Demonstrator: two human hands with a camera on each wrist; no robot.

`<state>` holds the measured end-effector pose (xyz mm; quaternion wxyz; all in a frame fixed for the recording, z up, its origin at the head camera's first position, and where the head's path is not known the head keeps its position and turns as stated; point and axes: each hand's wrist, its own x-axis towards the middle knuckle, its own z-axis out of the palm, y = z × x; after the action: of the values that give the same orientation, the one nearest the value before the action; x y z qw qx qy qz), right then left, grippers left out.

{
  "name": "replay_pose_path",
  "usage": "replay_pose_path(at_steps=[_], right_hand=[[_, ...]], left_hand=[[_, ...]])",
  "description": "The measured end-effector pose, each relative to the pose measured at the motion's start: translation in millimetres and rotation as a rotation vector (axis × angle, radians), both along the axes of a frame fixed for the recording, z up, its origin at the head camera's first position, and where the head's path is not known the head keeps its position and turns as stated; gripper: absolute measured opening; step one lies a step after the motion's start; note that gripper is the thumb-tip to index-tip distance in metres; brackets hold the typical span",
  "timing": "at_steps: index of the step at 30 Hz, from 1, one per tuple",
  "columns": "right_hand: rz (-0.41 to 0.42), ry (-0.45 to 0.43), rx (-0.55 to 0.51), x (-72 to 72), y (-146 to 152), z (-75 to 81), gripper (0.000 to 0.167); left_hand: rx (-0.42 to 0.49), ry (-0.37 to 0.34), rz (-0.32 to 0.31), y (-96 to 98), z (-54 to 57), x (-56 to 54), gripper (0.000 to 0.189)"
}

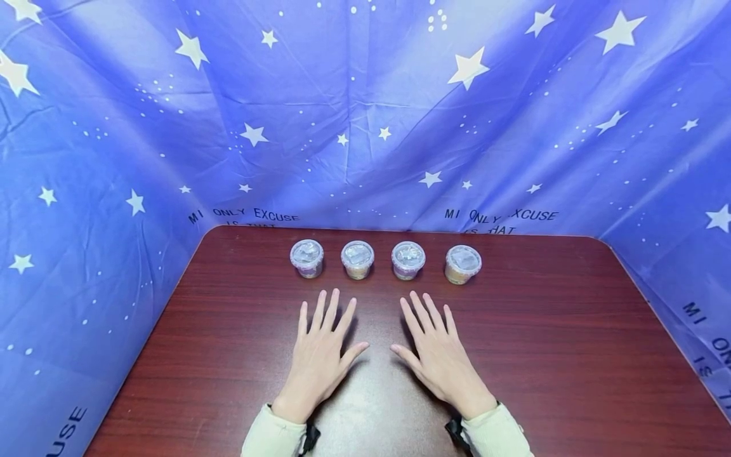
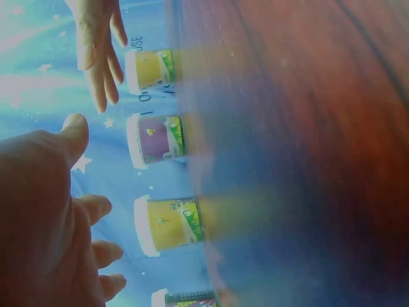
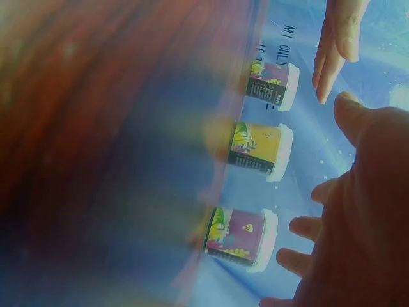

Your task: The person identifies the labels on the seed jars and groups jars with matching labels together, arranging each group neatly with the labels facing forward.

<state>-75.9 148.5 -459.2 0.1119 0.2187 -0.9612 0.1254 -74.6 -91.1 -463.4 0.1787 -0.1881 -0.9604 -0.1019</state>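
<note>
Left hand (image 1: 320, 362) and right hand (image 1: 442, 358) were held apart, fingers spread, nothing gripped; just beyond, four upright tubs (image 1: 358, 261) were ranged left to right across the table (image 1: 571, 336), two nearer each; purple labels (image 2: 153, 141) and yellow labels (image 2: 170, 225) were alternated beneath white-rimmed lids (image 1: 408, 254); starred blue cloth (image 1: 308, 70) was hung behind.

Table (image 1: 571, 349): wood-grained, dark reddish brown, far corners rounded; pale glare (image 1: 374, 393) on its near middle. Cloth (image 1: 320, 82): blue, creased, hanging behind the table and to its left and right. Stars (image 1: 471, 68): white, assorted sizes, printed, behind and on both sides of the table. Dots (image 1: 353, 9): white, small, likewise placed. Lettering (image 1: 276, 216): black capitals, two groups just beyond the table's far edge, others to its left and right.
</note>
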Motion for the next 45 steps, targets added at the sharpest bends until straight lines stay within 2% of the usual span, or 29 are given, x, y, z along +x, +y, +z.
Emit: replay_pose_path(at_steps=[8,25,32,41,45], right_hand=[[0.024,-0.016,-0.010,-2.0,-6.5,1.3,0.077],[0.099,0.032,-0.039,-12.1,-31.2,-2.0,0.075],[0.125,-0.003,-0.060,-18.0,-44.5,-0.5,0.074],[0.144,-0.007,-0.093,-24.7,-60.1,-0.8,0.074],[0.163,-0.014,-0.116,-27.1,-66.2,0.0,0.074]], left_hand=[[0.004,-0.002,-0.007,-2.3,-0.2,0.1,0.075],[0.028,-0.007,0.021,-16.4,1.1,-4.0,0.072],[0.076,-0.003,0.018,-21.3,2.7,-5.2,0.071],[0.115,0.004,0.044,-34.9,2.6,-9.9,0.070],[0.140,-0.014,0.058,-41.1,4.1,-11.3,0.070]])
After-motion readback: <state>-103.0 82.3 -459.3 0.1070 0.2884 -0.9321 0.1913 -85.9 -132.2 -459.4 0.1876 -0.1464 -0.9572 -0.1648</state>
